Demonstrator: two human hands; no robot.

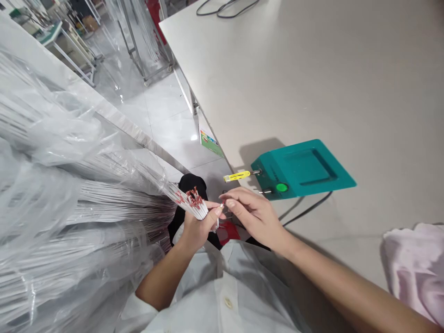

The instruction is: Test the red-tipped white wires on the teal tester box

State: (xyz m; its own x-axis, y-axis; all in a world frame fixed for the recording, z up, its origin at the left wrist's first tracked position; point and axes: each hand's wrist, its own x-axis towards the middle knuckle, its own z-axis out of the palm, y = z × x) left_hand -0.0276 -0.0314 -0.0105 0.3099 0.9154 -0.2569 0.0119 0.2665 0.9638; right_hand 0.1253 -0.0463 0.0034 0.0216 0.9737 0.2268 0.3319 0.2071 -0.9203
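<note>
My left hand point(197, 226) is wrapped round a bundle of thin white wires point(189, 203) with reddish copper ends, which runs out of clear plastic wrapping on the left. My right hand point(255, 215) pinches the tip of one wire right beside the left thumb, at the table's front edge. Just beyond the fingers stands a teal box point(301, 167) with a green button point(282, 187), two metal pins on its side and a yellow tag point(237, 175) on the upper pin.
The grey table point(312, 83) stretches far and right; a black cable point(305, 208) leaves the box, more cable lies at the far edge. Pinkish cloth point(416, 263) sits bottom right. Plastic-wrapped wire bundles point(69, 208) fill the left. Metal racks stand on the glossy floor behind.
</note>
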